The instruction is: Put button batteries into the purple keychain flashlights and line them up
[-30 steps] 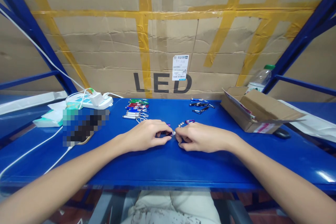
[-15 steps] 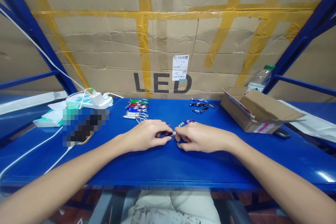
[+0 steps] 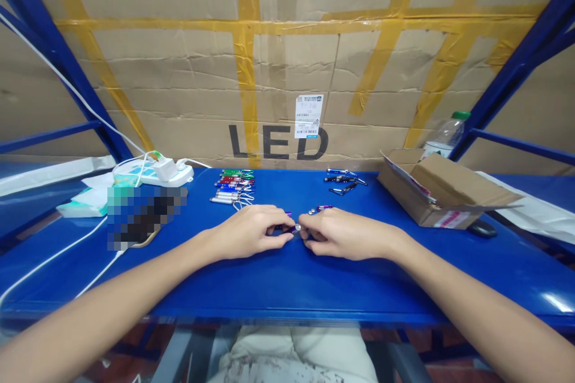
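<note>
My left hand is closed on a small dark purple metal tube, apparently a mini flashlight, its bright silver end pointing right. Fingers of my right hand are pinched together right at that end; whatever they hold is hidden. Just behind the right fingertips lie small silver button cells and a purple piece with a clip. Left of these, several mini flashlights with carabiner clips form a row in green, red, blue and silver. Blue and black ones lie farther back on the right.
An open cardboard box stands on the right of the blue table, a black mouse-like object beside it and a bottle behind. Leftward are a power strip, a phone and white cables. A large carton backs the table.
My right fingers have shifted slightly beside the silver end, and fewer button cells show behind them. My left hand and the tube stay in place.
</note>
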`<act>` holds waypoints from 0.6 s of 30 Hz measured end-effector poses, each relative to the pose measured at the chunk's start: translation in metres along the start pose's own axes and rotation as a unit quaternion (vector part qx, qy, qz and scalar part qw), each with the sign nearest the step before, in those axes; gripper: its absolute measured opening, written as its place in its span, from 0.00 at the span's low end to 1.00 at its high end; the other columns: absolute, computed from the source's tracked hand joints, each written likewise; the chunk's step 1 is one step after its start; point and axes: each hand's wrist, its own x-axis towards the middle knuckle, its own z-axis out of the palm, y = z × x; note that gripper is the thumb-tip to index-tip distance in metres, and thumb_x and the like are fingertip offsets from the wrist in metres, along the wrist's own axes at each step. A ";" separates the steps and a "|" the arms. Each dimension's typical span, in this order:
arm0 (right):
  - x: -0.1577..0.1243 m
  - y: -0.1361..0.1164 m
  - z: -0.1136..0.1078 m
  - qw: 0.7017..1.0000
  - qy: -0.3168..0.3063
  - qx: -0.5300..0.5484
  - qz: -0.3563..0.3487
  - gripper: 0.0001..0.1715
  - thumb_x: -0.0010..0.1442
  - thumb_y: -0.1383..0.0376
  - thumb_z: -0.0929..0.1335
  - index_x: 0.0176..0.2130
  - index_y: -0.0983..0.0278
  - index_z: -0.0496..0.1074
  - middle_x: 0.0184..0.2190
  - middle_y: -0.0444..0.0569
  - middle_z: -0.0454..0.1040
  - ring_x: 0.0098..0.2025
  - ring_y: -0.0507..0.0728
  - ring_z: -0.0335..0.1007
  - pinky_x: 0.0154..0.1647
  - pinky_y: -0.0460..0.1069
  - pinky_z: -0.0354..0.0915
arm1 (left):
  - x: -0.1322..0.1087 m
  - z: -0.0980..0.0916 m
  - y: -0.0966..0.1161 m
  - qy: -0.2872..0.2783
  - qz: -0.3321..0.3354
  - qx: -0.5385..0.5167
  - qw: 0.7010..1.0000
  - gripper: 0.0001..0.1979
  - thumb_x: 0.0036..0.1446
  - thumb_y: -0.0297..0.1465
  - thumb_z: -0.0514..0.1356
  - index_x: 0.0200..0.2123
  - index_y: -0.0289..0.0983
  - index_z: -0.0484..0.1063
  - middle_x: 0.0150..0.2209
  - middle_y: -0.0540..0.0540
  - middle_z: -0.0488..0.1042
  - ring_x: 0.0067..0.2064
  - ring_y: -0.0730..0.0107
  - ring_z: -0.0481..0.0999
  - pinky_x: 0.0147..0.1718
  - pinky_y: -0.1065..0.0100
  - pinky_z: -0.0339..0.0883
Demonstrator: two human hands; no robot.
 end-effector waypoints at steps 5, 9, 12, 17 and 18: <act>-0.004 -0.002 -0.009 0.998 0.055 0.037 0.014 0.06 0.66 0.70 0.69 0.44 0.62 0.70 0.28 0.40 0.72 0.28 0.52 0.65 0.33 0.47 0.56 | 0.000 0.000 0.001 -0.002 0.001 -0.002 1.000 0.12 0.72 0.36 0.62 0.52 0.37 0.81 0.38 0.45 0.81 0.38 0.65 0.80 0.42 0.67 0.71; -0.004 -0.004 -0.008 0.989 0.122 0.081 0.007 0.05 0.69 0.65 0.68 0.45 0.61 0.69 0.26 0.37 0.69 0.28 0.52 0.64 0.32 0.46 0.56 | 0.000 -0.001 0.001 -0.004 0.004 0.001 1.000 0.11 0.72 0.35 0.62 0.51 0.37 0.80 0.37 0.46 0.80 0.36 0.67 0.79 0.40 0.68 0.70; -0.003 -0.006 -0.005 0.986 0.142 0.089 -0.007 0.05 0.70 0.64 0.68 0.46 0.62 0.70 0.26 0.37 0.68 0.28 0.51 0.64 0.32 0.46 0.56 | -0.001 -0.001 0.001 -0.005 0.005 0.001 1.000 0.09 0.72 0.34 0.63 0.49 0.37 0.81 0.37 0.47 0.80 0.35 0.68 0.78 0.38 0.69 0.68; -0.002 -0.005 -0.003 0.989 0.121 0.083 -0.009 0.05 0.70 0.64 0.68 0.46 0.61 0.71 0.25 0.36 0.67 0.28 0.51 0.63 0.33 0.46 0.55 | 0.000 -0.001 0.001 -0.005 0.003 0.003 1.000 0.09 0.72 0.35 0.62 0.48 0.37 0.80 0.36 0.47 0.79 0.35 0.68 0.77 0.38 0.70 0.67; -0.002 -0.005 -0.003 0.989 0.120 0.084 -0.008 0.05 0.71 0.64 0.68 0.47 0.61 0.71 0.25 0.36 0.68 0.28 0.52 0.63 0.33 0.46 0.56 | 0.000 -0.001 0.001 -0.006 0.002 0.003 1.000 0.09 0.72 0.35 0.62 0.48 0.37 0.80 0.36 0.47 0.79 0.35 0.68 0.77 0.38 0.70 0.67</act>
